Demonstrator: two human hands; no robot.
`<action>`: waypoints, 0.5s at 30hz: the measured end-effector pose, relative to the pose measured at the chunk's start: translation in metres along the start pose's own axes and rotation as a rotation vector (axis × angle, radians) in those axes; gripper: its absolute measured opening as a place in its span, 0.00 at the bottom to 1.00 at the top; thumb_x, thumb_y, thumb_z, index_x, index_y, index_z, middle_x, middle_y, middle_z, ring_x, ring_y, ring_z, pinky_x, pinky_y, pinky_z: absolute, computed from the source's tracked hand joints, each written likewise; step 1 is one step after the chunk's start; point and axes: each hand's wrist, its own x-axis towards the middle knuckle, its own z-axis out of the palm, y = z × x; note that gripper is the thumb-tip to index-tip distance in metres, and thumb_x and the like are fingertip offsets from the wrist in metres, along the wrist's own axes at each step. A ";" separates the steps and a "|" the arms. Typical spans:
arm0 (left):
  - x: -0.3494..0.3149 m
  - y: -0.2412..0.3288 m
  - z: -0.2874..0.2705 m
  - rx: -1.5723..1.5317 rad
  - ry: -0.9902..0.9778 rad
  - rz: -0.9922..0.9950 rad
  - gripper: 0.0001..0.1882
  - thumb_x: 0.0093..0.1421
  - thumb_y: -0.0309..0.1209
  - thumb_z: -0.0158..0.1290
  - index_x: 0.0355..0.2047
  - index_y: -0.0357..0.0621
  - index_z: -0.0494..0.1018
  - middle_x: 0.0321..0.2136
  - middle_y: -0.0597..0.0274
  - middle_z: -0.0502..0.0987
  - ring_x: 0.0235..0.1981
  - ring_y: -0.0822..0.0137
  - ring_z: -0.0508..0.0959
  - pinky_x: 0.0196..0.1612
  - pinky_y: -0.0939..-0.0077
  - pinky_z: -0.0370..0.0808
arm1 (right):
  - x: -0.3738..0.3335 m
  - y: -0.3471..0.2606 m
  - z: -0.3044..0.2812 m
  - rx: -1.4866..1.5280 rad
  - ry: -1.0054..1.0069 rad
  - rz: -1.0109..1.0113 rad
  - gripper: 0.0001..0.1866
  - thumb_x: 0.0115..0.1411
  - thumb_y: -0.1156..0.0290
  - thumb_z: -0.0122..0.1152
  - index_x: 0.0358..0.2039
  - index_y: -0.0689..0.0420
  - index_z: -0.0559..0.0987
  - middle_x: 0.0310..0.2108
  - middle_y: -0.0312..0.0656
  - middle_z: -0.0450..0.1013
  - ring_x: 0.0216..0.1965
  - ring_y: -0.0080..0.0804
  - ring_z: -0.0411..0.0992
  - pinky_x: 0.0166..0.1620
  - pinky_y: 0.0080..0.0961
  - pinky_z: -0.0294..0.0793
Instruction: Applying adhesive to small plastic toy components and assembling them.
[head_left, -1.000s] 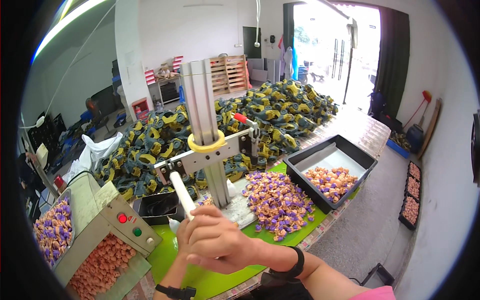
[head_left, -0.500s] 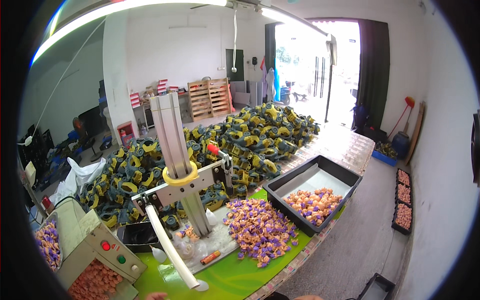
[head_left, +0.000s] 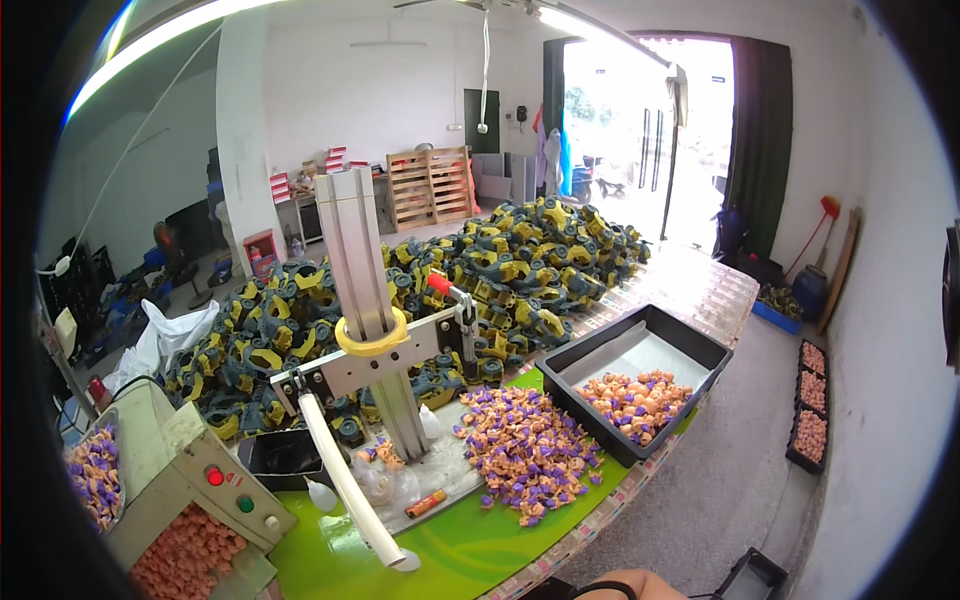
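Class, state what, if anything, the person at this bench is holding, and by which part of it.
It cannot be told: neither hand shows, only part of an arm at the lower edge. No one grips the white lever handle.

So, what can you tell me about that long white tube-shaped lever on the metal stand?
The long white tube-shaped lever looks like smooth plastic, slightly curved in this view. Its upper end joins the flat grey metal crossbar; it slants down over the bright green table covering. No hand touches it.
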 end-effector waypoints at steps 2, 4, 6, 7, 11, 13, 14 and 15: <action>0.000 -0.005 -0.004 -0.025 0.013 -0.010 0.09 0.58 0.21 0.54 0.40 0.39 0.73 0.24 0.70 0.70 0.21 0.80 0.69 0.23 0.86 0.69 | -0.005 0.006 0.004 0.010 0.073 -0.013 0.11 0.61 0.61 0.56 0.24 0.48 0.78 0.23 0.35 0.72 0.22 0.39 0.70 0.22 0.32 0.65; 0.001 -0.008 -0.003 -0.049 0.009 -0.016 0.09 0.58 0.20 0.54 0.40 0.39 0.73 0.24 0.71 0.70 0.21 0.80 0.69 0.23 0.86 0.69 | -0.013 0.009 0.017 -0.001 0.217 -0.046 0.10 0.61 0.61 0.56 0.25 0.50 0.78 0.23 0.37 0.72 0.21 0.39 0.71 0.22 0.31 0.66; 0.001 -0.010 -0.004 -0.044 -0.002 -0.016 0.09 0.58 0.21 0.54 0.40 0.39 0.73 0.23 0.71 0.70 0.20 0.81 0.69 0.22 0.86 0.68 | -0.024 0.015 0.034 -0.009 0.369 -0.084 0.10 0.61 0.60 0.57 0.27 0.51 0.77 0.23 0.39 0.73 0.21 0.40 0.71 0.22 0.30 0.67; 0.002 -0.011 -0.005 -0.045 0.003 -0.018 0.09 0.58 0.21 0.54 0.40 0.39 0.73 0.23 0.71 0.70 0.20 0.81 0.69 0.22 0.86 0.68 | -0.030 0.020 0.041 -0.008 0.448 -0.103 0.10 0.61 0.60 0.57 0.27 0.52 0.77 0.23 0.40 0.73 0.21 0.40 0.71 0.22 0.30 0.68; 0.003 -0.014 -0.004 -0.053 0.012 -0.018 0.08 0.58 0.21 0.54 0.40 0.40 0.73 0.21 0.71 0.70 0.17 0.81 0.68 0.20 0.87 0.66 | -0.042 0.027 0.060 -0.020 0.753 -0.196 0.11 0.60 0.60 0.57 0.31 0.55 0.76 0.23 0.44 0.75 0.21 0.41 0.71 0.22 0.28 0.69; 0.005 -0.016 -0.006 -0.073 0.018 -0.022 0.08 0.58 0.21 0.54 0.39 0.40 0.73 0.21 0.71 0.70 0.17 0.81 0.67 0.20 0.87 0.66 | -0.037 0.025 0.056 -0.023 0.821 -0.218 0.12 0.60 0.59 0.57 0.31 0.55 0.76 0.23 0.45 0.75 0.21 0.42 0.71 0.22 0.28 0.70; 0.006 -0.019 -0.006 -0.090 0.020 -0.026 0.08 0.58 0.22 0.54 0.39 0.40 0.73 0.21 0.71 0.70 0.17 0.81 0.67 0.20 0.87 0.66 | -0.023 0.017 0.045 -0.017 0.693 -0.203 0.10 0.61 0.62 0.57 0.32 0.56 0.75 0.25 0.47 0.75 0.21 0.43 0.71 0.22 0.28 0.70; 0.006 -0.019 -0.005 -0.104 0.020 -0.028 0.08 0.58 0.22 0.54 0.39 0.41 0.73 0.21 0.71 0.70 0.16 0.81 0.67 0.20 0.88 0.65 | -0.011 0.009 0.036 -0.010 0.564 -0.191 0.09 0.62 0.65 0.57 0.33 0.57 0.75 0.27 0.49 0.75 0.22 0.44 0.72 0.23 0.29 0.71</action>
